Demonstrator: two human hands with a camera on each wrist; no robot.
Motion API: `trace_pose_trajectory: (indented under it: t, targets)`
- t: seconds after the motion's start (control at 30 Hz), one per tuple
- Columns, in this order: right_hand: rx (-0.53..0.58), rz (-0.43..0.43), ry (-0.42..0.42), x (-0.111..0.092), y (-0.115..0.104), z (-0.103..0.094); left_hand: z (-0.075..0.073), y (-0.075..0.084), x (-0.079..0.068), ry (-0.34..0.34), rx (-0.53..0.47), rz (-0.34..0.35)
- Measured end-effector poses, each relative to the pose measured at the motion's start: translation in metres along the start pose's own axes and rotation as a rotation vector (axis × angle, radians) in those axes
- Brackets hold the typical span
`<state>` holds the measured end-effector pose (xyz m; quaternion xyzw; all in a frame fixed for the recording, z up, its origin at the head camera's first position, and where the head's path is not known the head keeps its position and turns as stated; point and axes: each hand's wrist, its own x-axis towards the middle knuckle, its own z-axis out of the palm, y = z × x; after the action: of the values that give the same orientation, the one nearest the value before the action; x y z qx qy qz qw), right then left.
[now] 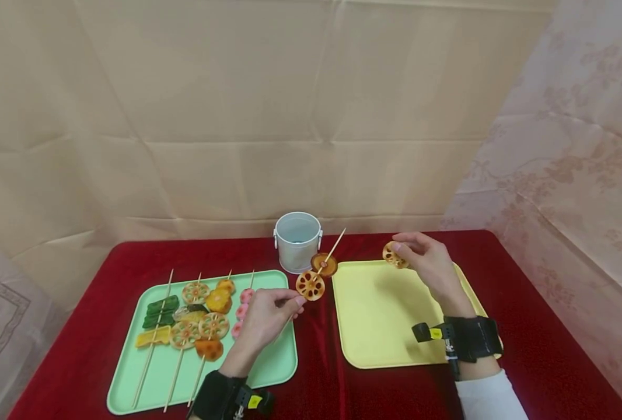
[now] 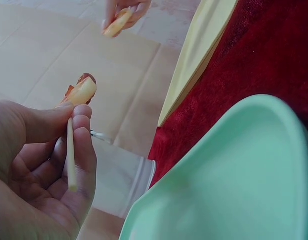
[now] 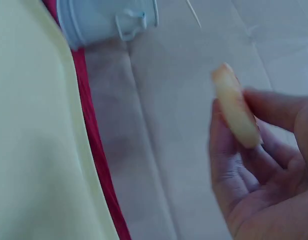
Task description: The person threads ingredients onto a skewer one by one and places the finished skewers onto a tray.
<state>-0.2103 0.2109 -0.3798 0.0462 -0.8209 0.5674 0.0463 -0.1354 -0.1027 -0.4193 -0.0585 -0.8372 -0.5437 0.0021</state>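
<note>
My left hand (image 1: 269, 318) pinches a wooden skewer (image 1: 335, 244) near its lower end, above the right edge of the green tray. Threaded on that skewer are a lotus root slice (image 1: 310, 286) and, above it, a brown round slice (image 1: 324, 265) that looks like a mushroom cap. The bare pointed tip sticks up past them. In my right hand (image 1: 430, 262), thumb and fingers pinch a loose lotus root slice (image 3: 236, 107) by its edge, over the far part of the yellow tray. The right wrist view shows this slice nearly edge-on.
On the green tray (image 1: 264, 373) at left lie several loaded skewers (image 1: 156, 332) of play food. A yellow tray (image 1: 374, 326) sits at right. The pale metal bucket (image 1: 297, 248) stands at the back middle, close behind the held skewer. Red cloth (image 1: 318, 373) covers the table.
</note>
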Motion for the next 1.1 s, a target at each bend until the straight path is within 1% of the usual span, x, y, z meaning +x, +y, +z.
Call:
trace_pose_trajectory:
  t: [0.1, 0.23, 0.43, 0.5, 0.57, 0.63, 0.73, 0.87, 1.1]
  targets:
    - [0.106, 0.05, 0.043, 0.005, -0.003, 0.014, -0.001, 0.0, 0.0, -0.01, 0.006, 0.014]
    - [0.223, 0.12, 0.074, 0.01, -0.004, 0.029, -0.002, -0.001, 0.0, -0.035, 0.028, 0.038]
    - [0.427, 0.2, 0.05, 0.013, 0.0, 0.039, -0.005, -0.002, -0.001, -0.096, 0.077, 0.038]
    - [0.502, 0.204, 0.038, 0.013, 0.0, 0.04, -0.005, -0.002, -0.001, -0.125, 0.082, 0.032]
    - [0.552, 0.204, 0.033, 0.012, 0.0, 0.04, -0.005, -0.001, -0.001, -0.152, 0.083, 0.03]
    - [0.579, 0.198, 0.03, 0.011, 0.0, 0.04, -0.005, -0.002, -0.002, -0.172, 0.077, 0.024]
    - [0.599, 0.18, 0.02, 0.009, -0.002, 0.041, -0.005, -0.002, -0.002, -0.183, 0.077, 0.017]
    - [0.603, 0.152, 0.016, 0.009, -0.003, 0.043, -0.006, -0.001, -0.003, -0.18, 0.078, 0.015]
    - [0.611, 0.133, 0.02, 0.011, -0.004, 0.046, -0.006, 0.0, -0.002, -0.178, 0.084, 0.015]
